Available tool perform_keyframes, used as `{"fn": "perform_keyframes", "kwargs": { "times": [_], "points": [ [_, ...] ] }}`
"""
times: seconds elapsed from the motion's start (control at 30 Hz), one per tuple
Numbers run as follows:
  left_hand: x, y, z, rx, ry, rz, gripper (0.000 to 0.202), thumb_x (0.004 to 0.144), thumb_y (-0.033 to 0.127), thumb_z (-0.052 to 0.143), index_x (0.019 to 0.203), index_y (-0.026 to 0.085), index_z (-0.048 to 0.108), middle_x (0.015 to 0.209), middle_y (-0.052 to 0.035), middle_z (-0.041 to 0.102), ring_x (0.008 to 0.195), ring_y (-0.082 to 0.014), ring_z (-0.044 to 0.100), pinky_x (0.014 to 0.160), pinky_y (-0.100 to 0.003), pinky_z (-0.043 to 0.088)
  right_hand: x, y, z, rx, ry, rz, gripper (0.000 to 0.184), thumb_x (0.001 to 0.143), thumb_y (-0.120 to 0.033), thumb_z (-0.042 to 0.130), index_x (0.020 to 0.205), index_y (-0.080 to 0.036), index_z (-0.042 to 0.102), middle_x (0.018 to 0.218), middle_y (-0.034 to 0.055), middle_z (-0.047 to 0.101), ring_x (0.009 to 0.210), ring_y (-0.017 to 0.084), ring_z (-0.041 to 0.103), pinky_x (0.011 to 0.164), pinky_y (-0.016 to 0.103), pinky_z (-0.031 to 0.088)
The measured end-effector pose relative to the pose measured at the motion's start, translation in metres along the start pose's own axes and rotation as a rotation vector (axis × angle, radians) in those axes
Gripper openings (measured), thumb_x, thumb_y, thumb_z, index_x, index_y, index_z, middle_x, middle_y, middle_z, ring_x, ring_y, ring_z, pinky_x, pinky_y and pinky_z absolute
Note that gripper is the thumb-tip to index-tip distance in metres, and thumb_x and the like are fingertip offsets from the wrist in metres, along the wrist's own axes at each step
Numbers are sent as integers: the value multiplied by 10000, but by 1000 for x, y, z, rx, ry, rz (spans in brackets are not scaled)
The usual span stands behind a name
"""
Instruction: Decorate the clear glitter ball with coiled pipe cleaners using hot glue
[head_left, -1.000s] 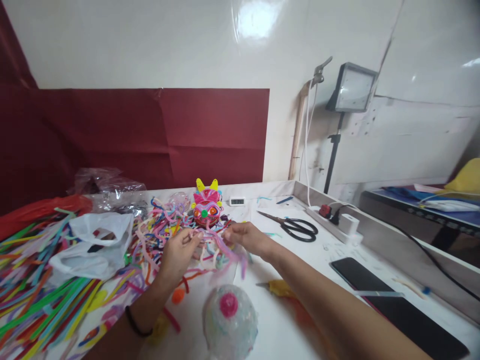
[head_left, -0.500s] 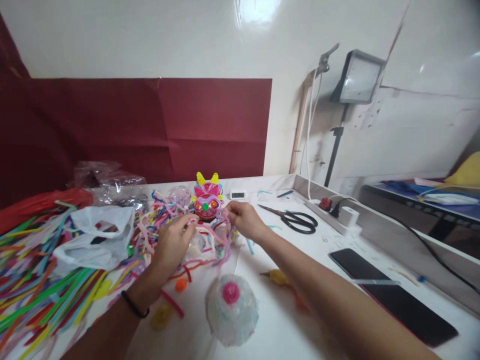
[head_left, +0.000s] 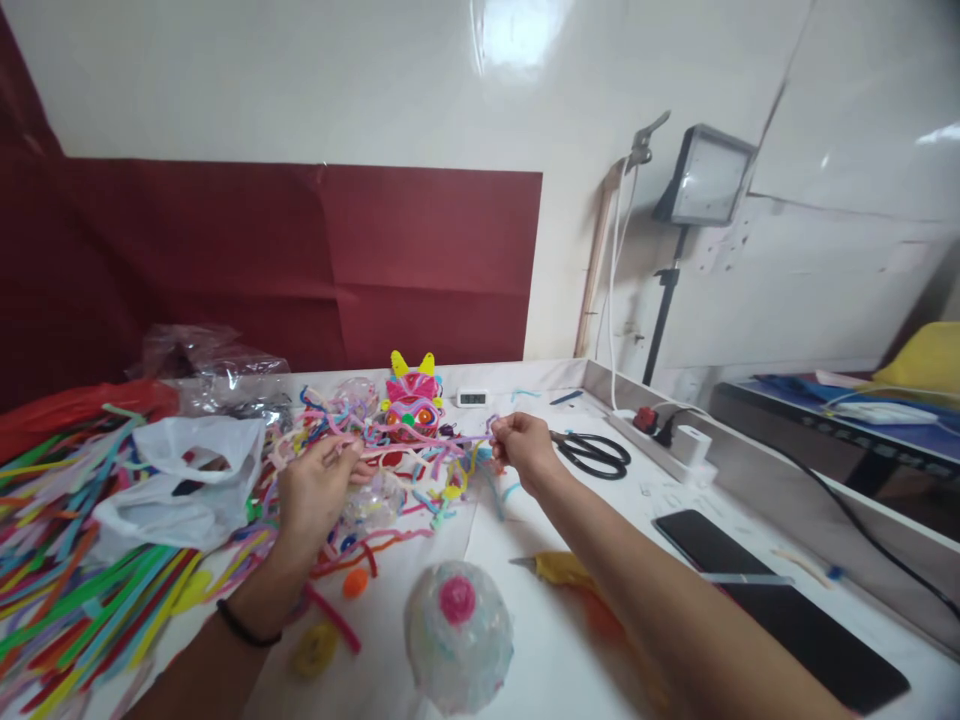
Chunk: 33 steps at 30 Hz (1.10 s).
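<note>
My left hand (head_left: 319, 490) pinches the end of some pink pipe cleaners, thumb against fingers. My right hand (head_left: 525, 445), also closed, grips the purple end. Between the hands the pink and lilac pipe cleaners (head_left: 439, 441) stretch nearly level over the table. Just behind them sits a colourful animal-head figure (head_left: 411, 420) with yellow ears and orange eyes. A clear plastic ball (head_left: 375, 503) lies under the strands among short pipe cleaner pieces. Closer to me rests a whitish translucent dome (head_left: 459, 645) with a pink round centre.
Many loose pipe cleaners (head_left: 127, 610) and a white plastic bag (head_left: 184, 490) cover the left side. To the right are black-handled scissors (head_left: 596, 455), a yellow glue gun (head_left: 559, 568) partly behind my right forearm, a dark phone (head_left: 712, 545) and a power strip (head_left: 675, 455).
My hands have moved apart, the left one leftward and the right one rightward. The pipe cleaners that hung in loops now run nearly straight between them. The view has shifted slightly.
</note>
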<state>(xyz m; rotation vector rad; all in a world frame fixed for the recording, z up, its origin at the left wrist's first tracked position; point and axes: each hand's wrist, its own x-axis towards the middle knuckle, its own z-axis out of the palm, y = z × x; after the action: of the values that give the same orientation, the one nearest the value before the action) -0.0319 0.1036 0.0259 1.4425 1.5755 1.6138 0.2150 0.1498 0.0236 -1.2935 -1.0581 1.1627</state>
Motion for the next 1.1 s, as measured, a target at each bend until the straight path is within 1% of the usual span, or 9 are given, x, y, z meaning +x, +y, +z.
{"fn": "perform_keyframes", "kwargs": {
  "times": [0.2,0.4,0.6,0.73,0.83,0.9,0.93,1.0,1.1],
  "points": [
    [-7,1,5,-216,-4,-68,114,764,299,606,826,208,574,600,13,670,616,-206,719,603,-302,600,1,-8,2,152,111,22,320,939,-352,596,1208,-180,574,1178,73,618,956,199,640,792,399,561],
    [-9,-4,5,-389,35,-95,163,725,294,647,795,185,548,660,-5,690,613,-165,715,637,-269,605,-8,-14,-5,352,95,17,323,938,-347,598,1212,-176,572,1183,73,618,969,203,640,808,407,555],
    [-11,-3,12,-442,130,-30,265,687,362,705,819,190,552,570,35,650,541,-181,695,533,-260,573,-2,-21,-2,536,129,-5,325,937,-347,600,1212,-175,573,1195,75,612,980,205,637,815,408,553],
    [-11,2,13,-429,169,-5,207,696,326,687,800,195,565,540,46,633,508,-175,676,519,-257,560,7,-21,4,611,166,-35,328,936,-346,601,1216,-176,571,1201,76,609,985,207,636,819,412,553],
    [-7,9,0,-399,225,-8,103,738,244,632,809,198,574,559,42,643,496,-158,656,496,-239,541,14,-26,-5,626,224,-56,335,936,-348,601,1222,-178,568,1213,78,604,997,211,633,827,418,550],
    [-4,14,-15,-372,316,-14,61,771,187,578,827,196,557,580,53,642,493,-131,638,486,-208,525,18,-31,-20,621,274,-71,341,936,-350,600,1229,-180,563,1225,80,598,1006,214,629,832,422,548],
    [-3,16,-22,-353,358,-20,78,766,146,570,831,187,556,589,63,634,480,-107,616,479,-181,506,19,-33,-28,615,287,-77,335,938,-349,597,1229,-186,565,1232,80,595,1011,213,627,837,421,546],
    [0,18,-35,-304,375,-35,120,745,95,586,841,166,568,612,63,635,483,-90,603,482,-163,495,20,-36,-42,588,279,-86,336,937,-347,600,1227,-182,565,1225,79,598,1005,213,629,831,419,548],
    [8,13,-43,-218,359,-13,130,765,124,599,886,164,575,717,38,685,570,-108,647,542,-188,528,16,-36,-53,516,205,-83,316,937,-338,602,1206,-174,575,1184,72,615,964,199,640,801,398,558]
  ]
}}
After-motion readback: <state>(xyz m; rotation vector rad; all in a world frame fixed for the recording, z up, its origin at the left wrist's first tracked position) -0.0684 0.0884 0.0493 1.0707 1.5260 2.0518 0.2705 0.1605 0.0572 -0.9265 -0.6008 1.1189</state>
